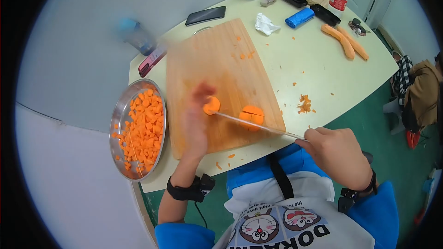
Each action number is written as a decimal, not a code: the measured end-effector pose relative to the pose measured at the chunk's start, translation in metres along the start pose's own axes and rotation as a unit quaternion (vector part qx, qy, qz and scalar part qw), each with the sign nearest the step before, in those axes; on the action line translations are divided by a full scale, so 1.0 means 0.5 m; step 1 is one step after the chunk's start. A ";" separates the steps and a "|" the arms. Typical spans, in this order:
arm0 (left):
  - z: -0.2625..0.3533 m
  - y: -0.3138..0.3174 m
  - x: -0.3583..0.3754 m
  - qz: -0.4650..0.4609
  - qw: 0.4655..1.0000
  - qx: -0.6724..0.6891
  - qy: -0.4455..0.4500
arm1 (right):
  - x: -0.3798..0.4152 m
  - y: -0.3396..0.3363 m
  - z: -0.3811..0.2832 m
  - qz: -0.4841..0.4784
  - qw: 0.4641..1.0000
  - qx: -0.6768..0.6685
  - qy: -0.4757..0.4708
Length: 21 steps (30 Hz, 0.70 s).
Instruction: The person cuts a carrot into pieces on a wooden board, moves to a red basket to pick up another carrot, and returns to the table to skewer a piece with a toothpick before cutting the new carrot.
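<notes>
On the wooden cutting board (221,60) lie two carrot chunks. My left hand (196,120), blurred by motion, touches the smaller carrot piece (212,105) with its fingertips. The larger carrot chunk (252,116), scored with cuts, sits to its right. My right hand (334,152) grips the handle of a knife (258,127), whose thin blade reaches left across the board, over the larger chunk toward the small piece.
A steel plate (121,110) of diced carrot sits left of the board. Two peeled carrots (345,41) lie at the far right. Phones, a blue roll (299,17), tissue, bottles and carrot scraps (304,105) dot the table. A person sits at the right edge.
</notes>
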<state>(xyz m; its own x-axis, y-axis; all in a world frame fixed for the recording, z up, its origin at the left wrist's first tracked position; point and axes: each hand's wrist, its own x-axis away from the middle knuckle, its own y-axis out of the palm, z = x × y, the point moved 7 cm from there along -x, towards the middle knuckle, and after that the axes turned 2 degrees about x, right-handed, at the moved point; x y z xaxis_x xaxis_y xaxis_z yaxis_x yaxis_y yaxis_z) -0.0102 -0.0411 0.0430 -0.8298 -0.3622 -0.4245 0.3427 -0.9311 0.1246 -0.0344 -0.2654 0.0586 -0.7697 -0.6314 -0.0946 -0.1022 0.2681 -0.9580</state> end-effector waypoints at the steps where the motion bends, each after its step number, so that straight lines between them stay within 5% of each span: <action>1: 0.004 -0.014 -0.004 0.003 1.000 -0.001 0.002 | 0.005 -0.013 0.007 0.026 0.999 -0.022 0.019; 4: 0.026 -0.081 0.008 0.078 0.996 -0.020 0.047 | 0.024 -0.044 0.033 0.102 0.990 -0.065 0.079; 6: -0.001 -0.051 0.034 -0.025 0.961 -0.276 0.008 | 0.033 -0.051 0.045 0.146 0.979 -0.099 0.098; 8: -0.017 0.030 0.054 -0.198 0.902 -0.381 0.043 | 0.045 -0.061 0.069 0.200 0.959 -0.128 0.157; 10: -0.005 0.095 0.071 -0.269 0.804 -0.485 0.216 | 0.052 -0.054 0.081 0.212 0.952 -0.142 0.168; 16: -0.066 0.137 0.082 -0.362 0.720 -0.563 0.184 | 0.084 -0.036 0.099 0.219 0.941 -0.166 0.199; 21: -0.075 0.131 0.092 -0.343 0.734 -0.554 0.190 | 0.092 -0.025 0.110 0.212 0.939 -0.173 0.206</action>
<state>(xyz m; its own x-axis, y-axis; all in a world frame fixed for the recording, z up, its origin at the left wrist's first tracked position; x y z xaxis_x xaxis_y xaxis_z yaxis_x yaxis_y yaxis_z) -0.0095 -0.1171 -0.0019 -0.8641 0.4094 -0.2928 0.2247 -0.2069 -0.9522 -0.0338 -0.3378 0.0513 -0.9588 -0.0981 -0.2667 0.1247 0.6979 -0.7052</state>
